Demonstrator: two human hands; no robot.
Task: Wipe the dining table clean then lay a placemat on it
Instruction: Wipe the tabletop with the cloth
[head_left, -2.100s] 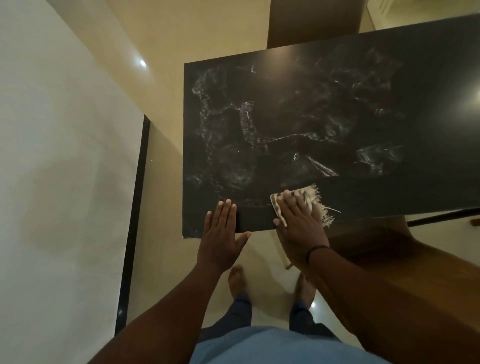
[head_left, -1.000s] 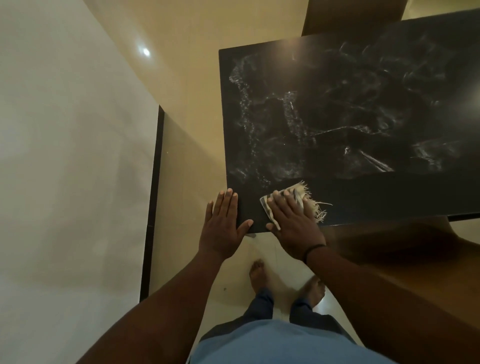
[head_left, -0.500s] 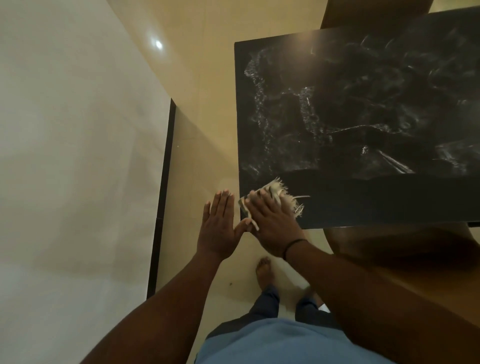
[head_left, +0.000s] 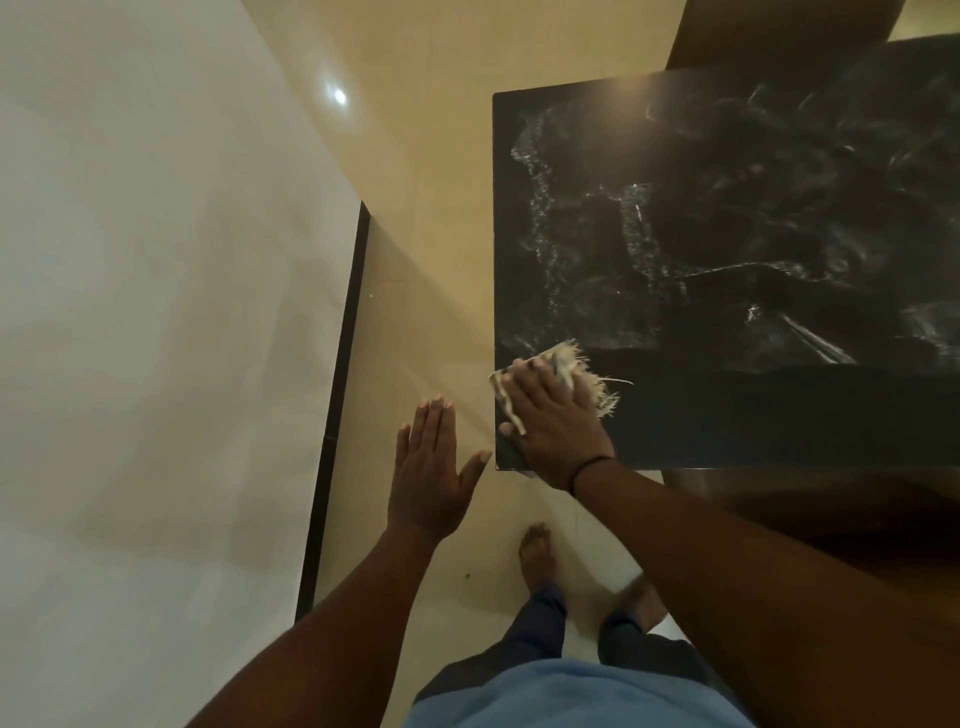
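The dark dining table (head_left: 727, 415) fills the right of the view, with whitish wet smears over its far part and a darker wiped band along the near edge. My right hand (head_left: 550, 421) presses flat on a pale frayed cloth (head_left: 582, 374) at the table's near left corner. My left hand (head_left: 428, 467) hovers flat with straight fingers off the table's left edge, over the floor, holding nothing. No placemat is in view.
A white wall with a black skirting strip (head_left: 337, 395) runs along the left. Beige tiled floor (head_left: 426, 234) lies between wall and table. Brown wooden chairs (head_left: 779, 31) stand at the far side and near right (head_left: 831, 519). My bare feet stand below the corner.
My right hand has slid the cloth leftward along the near edge to the table's left corner. My left hand has come off the tabletop and now hangs beside the edge.
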